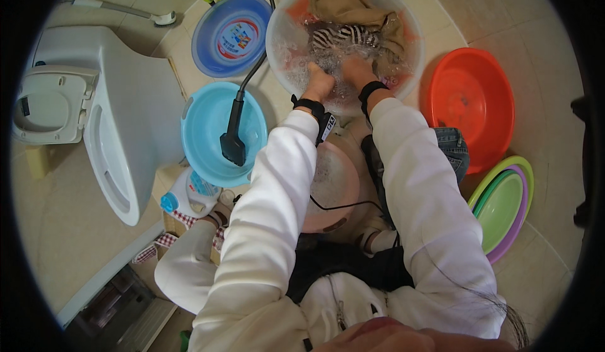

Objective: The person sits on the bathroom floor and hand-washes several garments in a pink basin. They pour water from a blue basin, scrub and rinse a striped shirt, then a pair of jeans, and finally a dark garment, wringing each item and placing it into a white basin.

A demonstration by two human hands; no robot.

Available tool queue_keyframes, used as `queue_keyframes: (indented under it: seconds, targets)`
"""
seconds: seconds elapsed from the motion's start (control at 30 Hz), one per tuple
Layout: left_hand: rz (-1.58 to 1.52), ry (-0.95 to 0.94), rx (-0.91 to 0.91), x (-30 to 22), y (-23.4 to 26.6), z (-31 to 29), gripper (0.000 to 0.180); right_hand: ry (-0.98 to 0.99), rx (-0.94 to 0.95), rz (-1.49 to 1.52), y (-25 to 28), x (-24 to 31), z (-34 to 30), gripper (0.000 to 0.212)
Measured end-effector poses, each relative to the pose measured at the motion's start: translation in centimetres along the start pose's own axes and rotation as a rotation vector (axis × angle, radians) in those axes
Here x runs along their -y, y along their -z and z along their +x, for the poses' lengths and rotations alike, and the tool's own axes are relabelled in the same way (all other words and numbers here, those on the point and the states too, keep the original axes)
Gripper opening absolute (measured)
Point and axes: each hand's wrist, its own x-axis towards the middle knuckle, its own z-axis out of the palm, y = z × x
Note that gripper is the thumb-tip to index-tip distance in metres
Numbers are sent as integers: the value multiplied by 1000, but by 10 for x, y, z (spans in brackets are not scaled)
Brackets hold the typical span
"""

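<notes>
A: Head view: where's the striped cloth point(343, 36)?

B: In the whitish tub point(275, 46), just fwd of both hands. Long axis approx L–R, across the reach.

A: Nearer hand?

B: R hand point(357, 70), abt at the cloth's near edge. L hand point(320, 84) is lower & further L.

A: Grip?

B: Can't tell for either; fingertips hidden in suds point(293, 68) & water.

A: Materials?

B: Striped cloth: blk/wht, wet-looking, bunched. Tan cloth point(343, 5) behind it: plain, w/ soft folds. Tub: round, plastic, orange patches. Suds: bubbly, uneven. Red basin point(435, 109) to the R: round, smooth plastic.
</notes>
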Motion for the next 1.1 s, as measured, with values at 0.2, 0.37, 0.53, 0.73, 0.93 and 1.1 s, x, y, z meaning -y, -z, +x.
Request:
queue_keyframes:
  seconds: [0.2, 0.37, 0.53, 0.73, 0.93, 1.1]
  targets:
    - [-284, -91, 104, -14, -2, -23, 34, 179, -210, 380, -3, -18, -15, 42]
    - [111, -363, 53, -69, 4, -50, 23, 116, -341, 624, 48, -28, -59, 36]
    - [530, -520, 121, -177, 44, -66, 34, 204, -646, 346, 143, -23, -81, 45]
    - [1009, -767, 9, -268, 81, -115, 39, 322, -669, 499, 234, -1, -126, 38]
    - [979, -845, -470, -352, 83, -164, 17, 346, -877, 637, 319, 31, -209, 20]
    - [766, -1213, -549, -406, 103, -210, 15, 389, -874, 1112, 376, 49, -255, 11]
